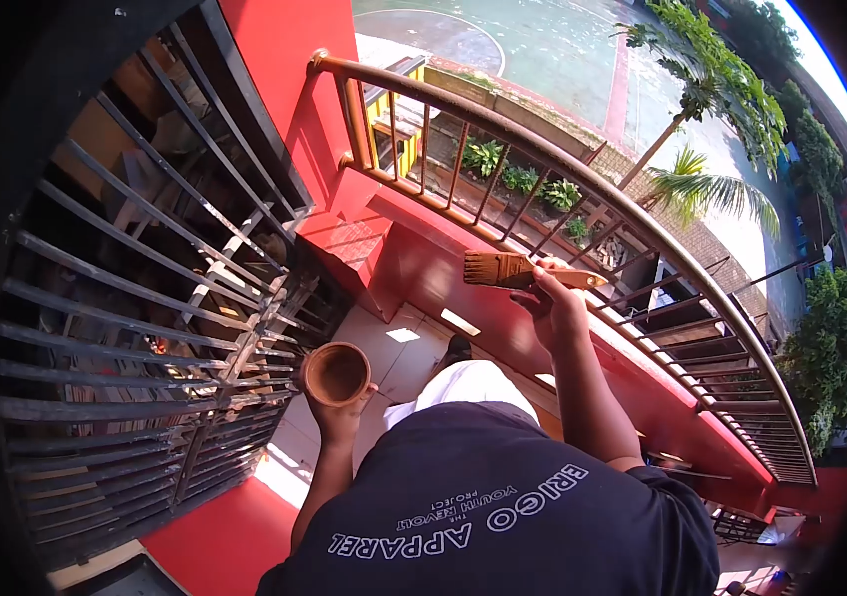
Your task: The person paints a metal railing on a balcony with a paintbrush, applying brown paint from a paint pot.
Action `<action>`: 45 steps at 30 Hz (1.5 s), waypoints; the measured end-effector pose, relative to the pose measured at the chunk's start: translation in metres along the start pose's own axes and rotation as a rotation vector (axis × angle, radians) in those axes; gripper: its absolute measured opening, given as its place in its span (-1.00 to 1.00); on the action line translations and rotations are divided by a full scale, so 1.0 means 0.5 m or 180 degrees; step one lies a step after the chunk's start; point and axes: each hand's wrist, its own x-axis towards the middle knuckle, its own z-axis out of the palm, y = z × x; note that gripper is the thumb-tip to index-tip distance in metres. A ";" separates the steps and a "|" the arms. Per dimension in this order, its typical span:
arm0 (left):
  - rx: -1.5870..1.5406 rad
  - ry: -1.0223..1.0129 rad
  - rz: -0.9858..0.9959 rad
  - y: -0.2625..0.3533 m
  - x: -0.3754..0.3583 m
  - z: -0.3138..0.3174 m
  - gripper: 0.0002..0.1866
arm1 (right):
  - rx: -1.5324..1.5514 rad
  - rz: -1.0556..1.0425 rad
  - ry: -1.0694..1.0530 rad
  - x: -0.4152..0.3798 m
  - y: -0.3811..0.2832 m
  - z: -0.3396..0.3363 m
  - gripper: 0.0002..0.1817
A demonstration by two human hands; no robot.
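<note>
My left hand is wrapped around a round brown cup, its open mouth facing up and its inside brown. In my right hand is a flat paintbrush, gripped near the ferrule. The brush's wooden handle points right and its brown-stained bristles point left, close to the metal railing in this view. Cup and brush are well apart, on either side of my body.
A red wall ledge runs under the railing. On the left stands a dark slatted metal grille with stacked items behind it. Pale floor tiles lie below. Beyond the railing are plants and a paved court.
</note>
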 end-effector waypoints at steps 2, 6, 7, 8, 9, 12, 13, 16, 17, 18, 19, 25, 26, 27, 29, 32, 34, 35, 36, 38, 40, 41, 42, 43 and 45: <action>-0.0238 0.0042 -0.0095 0.008 -0.003 0.008 0.12 | -0.0021 -0.0007 -0.0135 -0.006 -0.004 0.021 -0.79; -0.0048 0.0055 -0.0116 0.003 -0.008 0.000 0.11 | -0.0164 0.0057 -0.0442 0.000 -0.009 0.042 -0.82; -0.0106 0.0106 -0.0116 0.013 -0.007 0.003 0.11 | -0.0206 0.0073 -0.0486 0.000 -0.013 0.052 -0.83; -0.0155 0.0159 -0.0114 0.025 -0.005 0.005 0.11 | -0.0240 0.0094 -0.0534 0.003 -0.014 0.058 -0.83; -0.0017 0.0198 -0.0020 0.036 -0.004 0.006 0.12 | -0.0201 0.0123 -0.0613 0.010 -0.013 0.060 -0.83; 0.0239 0.0362 0.0190 0.034 -0.005 0.017 0.11 | -0.0132 0.0294 -0.0799 0.036 -0.015 0.061 -0.82; 0.0286 0.0440 0.0173 0.032 -0.005 0.025 0.11 | -0.0060 0.0441 -0.0807 0.045 -0.015 0.057 -0.83; -0.0031 0.0484 0.0050 0.028 0.001 0.062 0.10 | 0.0009 0.0403 -0.0880 0.057 -0.028 0.058 -0.77; 0.0112 0.0419 0.0090 0.025 0.004 0.074 0.10 | 0.0008 0.0360 -0.0907 0.059 -0.033 0.056 -0.78; 0.0042 0.0403 -0.0004 0.025 0.007 0.089 0.10 | 0.0021 0.0384 -0.0941 0.068 -0.036 0.044 -0.80; -0.0038 0.0375 -0.0098 0.026 0.011 0.107 0.11 | 0.0033 0.0396 -0.0964 0.079 -0.040 0.028 -0.82; 0.0080 0.0180 0.0036 0.030 0.051 0.217 0.10 | -0.0009 0.0481 -0.0465 0.115 -0.108 -0.021 -0.64; 0.0154 0.0095 0.0092 0.031 0.057 0.235 0.08 | -0.0364 0.0355 -0.0563 0.141 -0.115 -0.042 -0.65; 0.0231 0.0010 0.0145 0.031 0.063 0.251 0.07 | -0.0579 0.0272 -0.0582 0.153 -0.136 -0.048 -0.67; 0.0246 -0.0094 0.0097 0.029 0.069 0.284 0.06 | -0.0756 -0.0012 -0.0674 0.175 -0.191 -0.055 -0.72; 0.0353 -0.0150 0.0048 0.031 0.079 0.329 0.11 | -0.0936 -0.0890 -0.0751 0.242 -0.281 -0.071 -0.83; 0.0806 -0.0252 0.0339 0.050 0.087 0.351 0.18 | -0.1317 -0.1916 -0.0861 0.304 -0.348 -0.088 -0.77; 0.0891 -0.0259 0.0368 0.056 0.089 0.361 0.18 | -0.1217 -0.2250 -0.1086 0.338 -0.382 -0.092 -0.70; 0.0977 -0.0265 0.0401 0.060 0.091 0.372 0.19 | -0.1538 -0.2490 -0.0947 0.358 -0.416 -0.083 -0.65; 0.1039 -0.0284 0.0351 0.062 0.092 0.390 0.20 | -0.2573 -0.2879 -0.0633 0.417 -0.477 -0.073 -0.60; 0.0982 -0.0312 0.0194 0.056 0.087 0.406 0.20 | -0.3110 -0.2789 -0.0333 0.486 -0.515 -0.070 -0.58; 0.0814 -0.0302 0.0141 0.048 0.086 0.411 0.20 | -0.3067 -0.2953 -0.0323 0.533 -0.520 -0.078 -0.58; 0.0816 -0.0316 0.0176 0.070 0.092 0.425 0.19 | -0.3022 -0.3122 -0.0315 0.585 -0.514 -0.090 -0.57; 0.0831 -0.0419 0.0084 0.077 0.097 0.430 0.19 | -0.2832 -0.3012 -0.0376 0.628 -0.506 -0.095 -0.56; 0.0806 -0.0483 -0.0018 0.082 0.107 0.442 0.19 | -0.2315 -0.2343 -0.0231 0.693 -0.477 -0.117 -0.51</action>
